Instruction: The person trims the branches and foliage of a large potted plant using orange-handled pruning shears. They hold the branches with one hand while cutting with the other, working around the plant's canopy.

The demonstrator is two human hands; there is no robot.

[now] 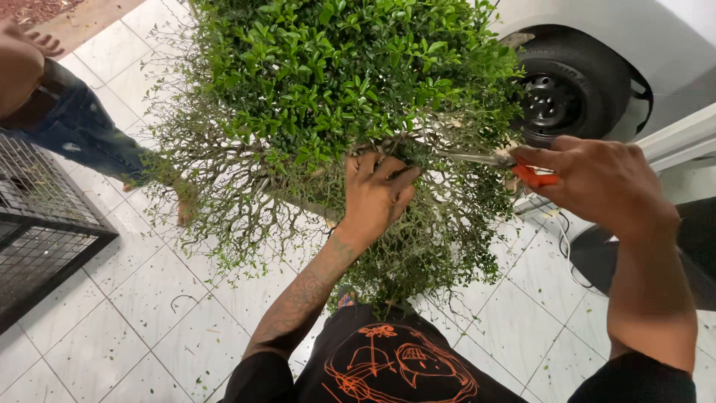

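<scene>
A dense green bush (335,75) with small leaves and thin bare twigs at its lower edge fills the middle of the view. My left hand (375,192) reaches up into its lower branches and grips a twig cluster. My right hand (600,179) holds orange-handled pruning shears (498,161), whose metal blades point left into the foliage just right of my left hand. My black shirt with an orange drawing shows at the bottom.
Another person's jeans-clad leg (89,134) stands at the left on the white tiled floor (149,298). A black wire cage (37,224) sits at the far left. A white car with a black wheel (567,89) is at the upper right.
</scene>
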